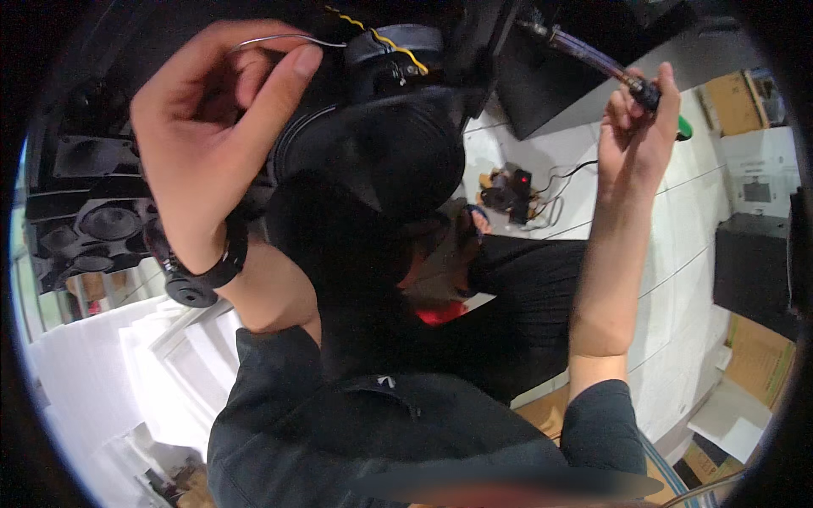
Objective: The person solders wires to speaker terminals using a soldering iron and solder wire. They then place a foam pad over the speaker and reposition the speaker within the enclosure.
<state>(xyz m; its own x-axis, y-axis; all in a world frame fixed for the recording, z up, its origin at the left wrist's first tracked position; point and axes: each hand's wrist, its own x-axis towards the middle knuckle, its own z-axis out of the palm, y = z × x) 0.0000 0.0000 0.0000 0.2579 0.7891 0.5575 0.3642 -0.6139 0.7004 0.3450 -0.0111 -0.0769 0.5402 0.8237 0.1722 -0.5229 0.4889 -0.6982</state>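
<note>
My left hand [224,127] is closed, with a thin silvery solder wire [292,36] pinched between thumb and finger. The wire's free end points toward a round speaker driver [394,42], just left of it. A yellow wire [385,40] runs across the driver to a small metal terminal [411,71] on its side. My right hand [641,114], raised at the upper right, grips a soldering iron [597,59] with a long shaft, a black collar and a green end. Its tip points up and left, apart from the driver. Below the driver is a large black speaker cone [381,157].
A dark device with a red light [518,190] and a black cable rests on the white tiled floor [677,245]. More black speakers [110,224] line the left side, above white foam sheets [169,364]. Cardboard boxes [735,102] stand along the right.
</note>
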